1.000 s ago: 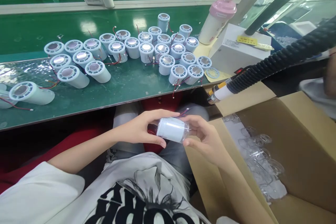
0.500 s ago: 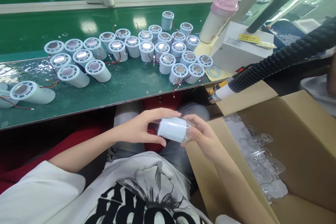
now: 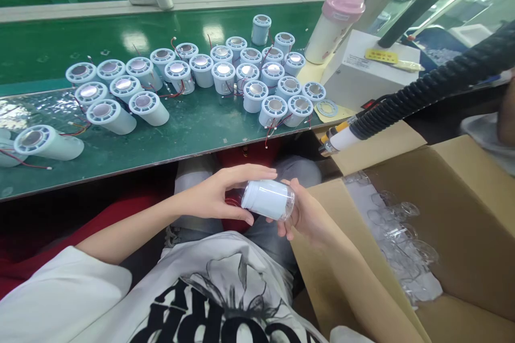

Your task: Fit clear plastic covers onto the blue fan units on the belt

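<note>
Above my lap, a light blue cylindrical housing (image 3: 265, 198) lies on its side with a clear plastic cover (image 3: 288, 204) over it. My left hand (image 3: 217, 193) grips its left end, thumb below and fingers along the top. Red wires (image 3: 233, 201) show inside the left palm. At the right end, my right hand (image 3: 309, 215) cups the clear cover with the fingers curled underneath. Several similar light blue housings (image 3: 223, 76), with round metal centres and thin red wires, stand or lean on the green bench (image 3: 193, 123).
An open cardboard box (image 3: 454, 214) at my right contains several clear plastic covers (image 3: 402, 241). A black corrugated hose (image 3: 426, 80) reaches over it from a white unit (image 3: 354, 72). Beside that unit stands a pink-lidded bottle (image 3: 336, 24). Another person's arm (image 3: 507, 110) shows at the right edge.
My right hand has shifted its hold: the fingers have moved from the end of the clear cover to beneath it. My left hand and the housing stay nearly in place.
</note>
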The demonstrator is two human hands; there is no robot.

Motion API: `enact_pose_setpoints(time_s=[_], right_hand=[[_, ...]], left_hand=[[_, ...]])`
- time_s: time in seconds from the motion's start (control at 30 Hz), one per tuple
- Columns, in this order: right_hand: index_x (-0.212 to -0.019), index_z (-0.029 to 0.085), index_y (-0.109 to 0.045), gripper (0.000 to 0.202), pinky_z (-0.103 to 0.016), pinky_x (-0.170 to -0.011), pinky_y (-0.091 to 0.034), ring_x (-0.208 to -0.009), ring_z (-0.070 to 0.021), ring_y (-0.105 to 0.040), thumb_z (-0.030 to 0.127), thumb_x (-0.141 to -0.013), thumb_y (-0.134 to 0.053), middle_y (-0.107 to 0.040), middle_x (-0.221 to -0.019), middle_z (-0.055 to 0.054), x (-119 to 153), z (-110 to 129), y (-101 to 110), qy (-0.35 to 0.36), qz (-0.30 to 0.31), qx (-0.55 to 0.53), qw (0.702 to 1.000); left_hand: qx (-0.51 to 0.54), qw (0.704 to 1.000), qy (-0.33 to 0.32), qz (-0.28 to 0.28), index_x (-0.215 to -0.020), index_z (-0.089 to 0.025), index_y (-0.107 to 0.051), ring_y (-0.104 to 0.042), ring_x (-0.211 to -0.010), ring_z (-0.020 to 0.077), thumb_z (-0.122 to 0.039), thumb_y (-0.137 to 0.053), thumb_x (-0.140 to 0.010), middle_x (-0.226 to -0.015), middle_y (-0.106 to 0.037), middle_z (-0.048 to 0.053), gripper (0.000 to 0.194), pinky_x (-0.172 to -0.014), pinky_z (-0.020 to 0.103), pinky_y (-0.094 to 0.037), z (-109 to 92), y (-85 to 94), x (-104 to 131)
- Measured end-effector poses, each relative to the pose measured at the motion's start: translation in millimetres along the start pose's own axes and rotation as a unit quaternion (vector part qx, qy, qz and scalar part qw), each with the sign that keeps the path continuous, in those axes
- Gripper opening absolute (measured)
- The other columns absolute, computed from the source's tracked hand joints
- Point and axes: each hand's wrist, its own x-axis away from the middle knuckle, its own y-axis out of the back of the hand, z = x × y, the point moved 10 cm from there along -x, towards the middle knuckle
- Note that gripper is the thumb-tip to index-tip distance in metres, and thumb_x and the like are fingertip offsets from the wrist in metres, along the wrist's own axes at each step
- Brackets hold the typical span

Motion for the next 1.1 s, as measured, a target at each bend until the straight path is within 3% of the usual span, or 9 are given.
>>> enact_pose_setpoints(time_s=[0.17,0.33,0.5,0.6,0.67,0.73,0.8,0.93,1.1], right_hand=[[-0.072,0.012,-0.062,0.068,-0.012,-0.028,-0.038,-0.032,-0.0077,-0.054,0.060,-0.093,-0.020,-0.064,-0.051,-0.006,1.4,-14.3,-5.0,-0.083,0.020,-0.033,0.996],[-0.066,0.013,-0.061,0.075,-0.011,-0.025,-0.030,-0.029,-0.0061,-0.050,0.063,-0.092,-0.012,-0.060,-0.049,-0.004,2.4,-19.9,-9.2,-0.115,0.036,-0.027,0.992],[-0.075,0.015,-0.056,0.057,-0.017,-0.029,-0.036,-0.036,-0.0101,-0.054,0.063,-0.089,-0.030,-0.061,-0.055,-0.003,1.4,2.2,7.0,0.035,-0.023,0.121,0.992],[-0.108,0.020,-0.052,0.022,-0.028,-0.062,-0.057,-0.081,-0.0178,-0.068,0.030,-0.089,-0.052,-0.067,-0.106,-0.011,24.6,51.4,15.4,0.294,-0.129,0.294,0.900],[-0.123,0.027,-0.045,0.044,-0.039,-0.089,-0.053,-0.116,-0.0219,-0.057,0.011,-0.083,-0.056,-0.048,-0.139,-0.011,49.0,70.0,-5.2,0.453,-0.104,0.395,0.792],[-0.126,0.033,-0.045,0.056,-0.045,-0.102,-0.044,-0.129,-0.0232,-0.045,0.003,-0.080,-0.058,-0.041,-0.145,-0.007,61.5,68.7,-23.2,0.520,-0.043,0.451,0.724],[-0.126,0.033,-0.047,0.056,-0.044,-0.102,-0.045,-0.128,-0.0233,-0.046,0.006,-0.080,-0.064,-0.047,-0.141,-0.007,57.5,64.3,-23.1,0.496,-0.013,0.442,0.748],[-0.130,0.032,-0.047,0.050,-0.034,-0.087,-0.056,-0.111,-0.0217,-0.060,0.032,-0.084,-0.065,-0.058,-0.130,-0.007,38.7,54.5,-4.3,0.366,0.003,0.280,0.887],[-0.114,0.029,-0.065,0.039,-0.027,-0.069,-0.058,-0.084,-0.0176,-0.068,0.033,-0.076,-0.073,-0.065,-0.118,-0.004,33.6,51.0,4.3,0.309,-0.032,0.268,0.912]], left_hand=[[0.026,1.000,-0.008,0.000,-0.136,-0.030,-0.045,-0.041,-0.133,0.0271,-0.016,-0.078,-0.067,-0.144,-0.044,0.011,0.078,-0.106,0.040,-0.041,2.2,-1.5,0.4],[-0.003,1.000,-0.002,-0.010,-0.133,-0.029,-0.049,-0.045,-0.129,0.0288,-0.018,-0.078,-0.067,-0.138,-0.049,0.012,0.073,-0.102,0.040,-0.044,-0.5,-0.9,-0.8],[0.038,0.996,0.075,-0.025,-0.132,-0.029,-0.048,-0.052,-0.120,0.0244,-0.019,-0.073,-0.073,-0.131,-0.052,0.009,0.064,-0.096,0.034,-0.048,7.6,-1.9,2.7],[0.089,0.987,0.133,-0.036,-0.132,-0.031,-0.045,-0.055,-0.115,0.0212,-0.021,-0.071,-0.076,-0.131,-0.051,0.006,0.063,-0.094,0.031,-0.050,15.0,-2.8,6.9],[0.104,0.981,0.157,-0.038,-0.132,-0.031,-0.045,-0.058,-0.109,0.0201,-0.024,-0.070,-0.077,-0.130,-0.052,0.006,0.061,-0.090,0.030,-0.052,18.3,-3.5,8.5],[0.108,0.979,0.171,-0.036,-0.133,-0.030,-0.045,-0.061,-0.101,0.0190,-0.027,-0.069,-0.079,-0.126,-0.055,0.006,0.059,-0.084,0.029,-0.054,20.7,-4.0,9.0],[0.110,0.979,0.168,-0.028,-0.134,-0.029,-0.045,-0.062,-0.097,0.0190,-0.028,-0.069,-0.079,-0.124,-0.056,0.007,0.060,-0.080,0.029,-0.054,20.3,-4.8,8.0],[0.111,0.985,0.131,0.002,-0.138,-0.031,-0.043,-0.055,-0.117,0.0244,-0.022,-0.072,-0.075,-0.138,-0.048,0.008,0.070,-0.093,0.033,-0.050,11.4,-6.2,5.1],[0.171,0.970,0.168,0.021,-0.142,-0.031,-0.036,-0.054,-0.120,0.0251,-0.019,-0.068,-0.079,-0.144,-0.044,0.009,0.072,-0.099,0.038,-0.047,18.8,-10.8,9.3]])
